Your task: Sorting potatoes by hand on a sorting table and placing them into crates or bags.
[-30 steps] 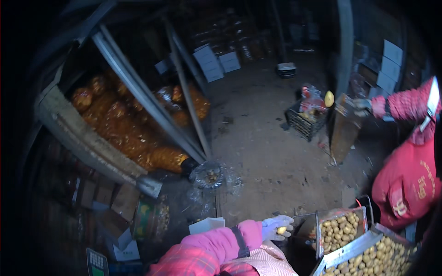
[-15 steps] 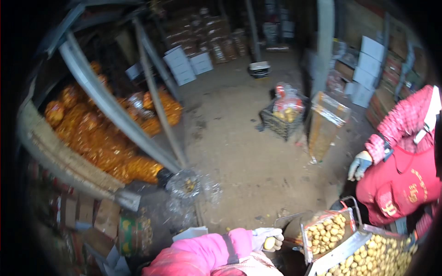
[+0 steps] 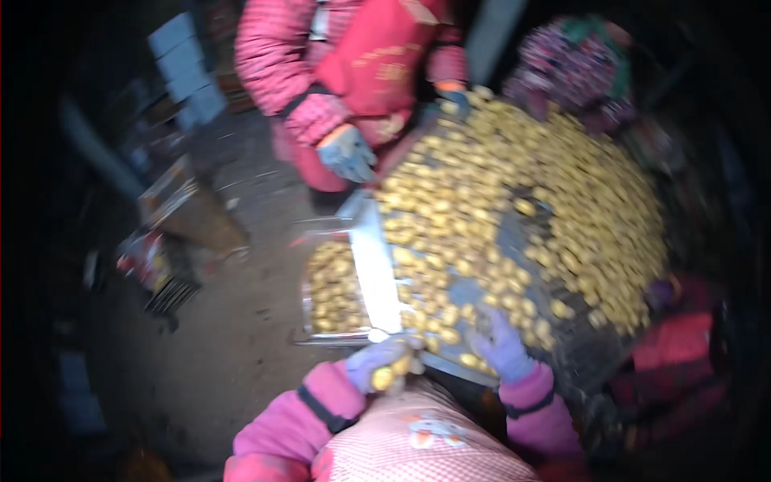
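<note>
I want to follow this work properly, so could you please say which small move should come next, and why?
The right hand should probably close on a nearby potato: it reaches over the spread potatoes and seems empty, though blur leaves that uncertain, while the left hand holds at least two potatoes.

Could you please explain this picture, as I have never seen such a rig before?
There is no machine: a person works with two hands in purple gloves, seen from a wide fisheye camera worn on the head, looking down. The left hand holds at least two rounded yellow potatoes in its grip; the blurred right hand is at the near edge of many loose yellow potatoes spread on a dark grey table. A co-worker in a red apron stands beyond.
</note>
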`<control>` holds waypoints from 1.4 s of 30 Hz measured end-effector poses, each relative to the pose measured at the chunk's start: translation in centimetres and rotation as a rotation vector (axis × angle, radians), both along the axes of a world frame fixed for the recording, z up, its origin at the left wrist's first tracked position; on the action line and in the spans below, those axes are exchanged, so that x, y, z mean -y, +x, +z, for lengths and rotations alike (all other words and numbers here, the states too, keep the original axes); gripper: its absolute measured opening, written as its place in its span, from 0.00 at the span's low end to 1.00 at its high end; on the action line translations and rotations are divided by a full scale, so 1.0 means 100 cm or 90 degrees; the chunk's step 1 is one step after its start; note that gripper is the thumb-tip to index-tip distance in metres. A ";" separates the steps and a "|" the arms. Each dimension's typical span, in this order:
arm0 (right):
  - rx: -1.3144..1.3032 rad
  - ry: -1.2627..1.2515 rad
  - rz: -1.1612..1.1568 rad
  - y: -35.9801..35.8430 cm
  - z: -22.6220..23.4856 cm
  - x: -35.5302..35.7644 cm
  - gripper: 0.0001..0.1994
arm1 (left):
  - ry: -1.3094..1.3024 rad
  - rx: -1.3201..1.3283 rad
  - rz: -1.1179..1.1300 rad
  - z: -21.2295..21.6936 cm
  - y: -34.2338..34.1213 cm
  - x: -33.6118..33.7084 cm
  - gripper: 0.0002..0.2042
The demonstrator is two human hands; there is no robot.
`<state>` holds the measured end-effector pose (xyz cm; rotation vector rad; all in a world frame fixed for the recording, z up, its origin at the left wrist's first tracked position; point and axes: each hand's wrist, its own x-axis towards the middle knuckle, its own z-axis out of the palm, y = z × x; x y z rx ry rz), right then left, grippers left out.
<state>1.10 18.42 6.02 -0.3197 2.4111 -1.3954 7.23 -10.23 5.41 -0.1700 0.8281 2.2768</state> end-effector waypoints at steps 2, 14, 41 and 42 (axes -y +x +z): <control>-0.285 0.270 -0.127 -0.013 -0.008 -0.068 0.27 | -0.121 0.039 -0.027 0.003 -0.003 -0.004 0.26; -0.236 0.321 -0.021 -0.070 -0.061 -0.078 0.29 | -0.007 0.203 0.154 -0.018 -0.007 -0.023 0.23; -0.278 0.666 0.186 -0.324 -0.057 0.020 0.15 | -0.015 0.305 0.382 0.001 -0.030 -0.057 0.24; -0.287 0.647 0.166 -0.325 -0.059 0.021 0.17 | 0.069 0.323 0.385 0.001 -0.033 -0.058 0.24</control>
